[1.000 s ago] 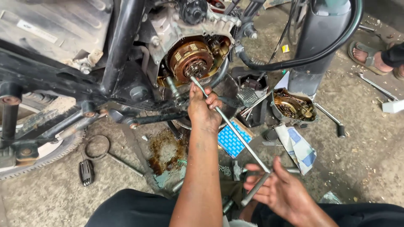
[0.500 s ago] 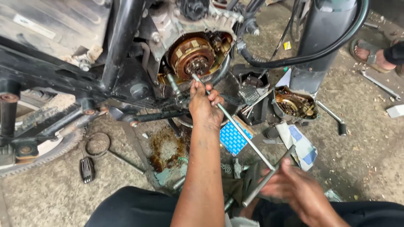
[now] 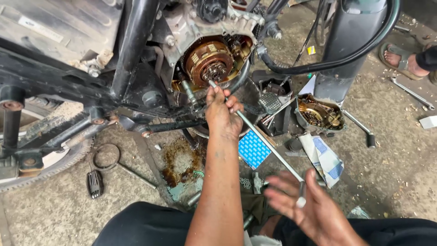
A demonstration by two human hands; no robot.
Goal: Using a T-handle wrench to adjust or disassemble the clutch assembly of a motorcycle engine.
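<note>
1. At the far centre of the scene, the exposed clutch assembly of a motorcycle engine was seen, round and copper-brown, with its side cover off.
2. A long T-handle wrench was set with its socket end on the clutch centre; the shaft ran down and to the right toward the near side.
3. The left hand was closed around the upper part of the shaft, just near the clutch, fingers curled over the steel.
4. The right hand was recorded at the near end of the wrench, fingers spread and mostly open, blurred; the crossbar lay against the fingers, but whether it was gripped could not be told.
5. A removed engine cover lay on the concrete to the right, inner side up.
6. A blue patterned box lay under the shaft, between the two hands.
7. A dark oil stain was noted on the floor left of the left forearm.
8. A black key on a ring lay at near left.
9. Another person's sandalled foot was seen at far right, with a spanner near it.
</note>
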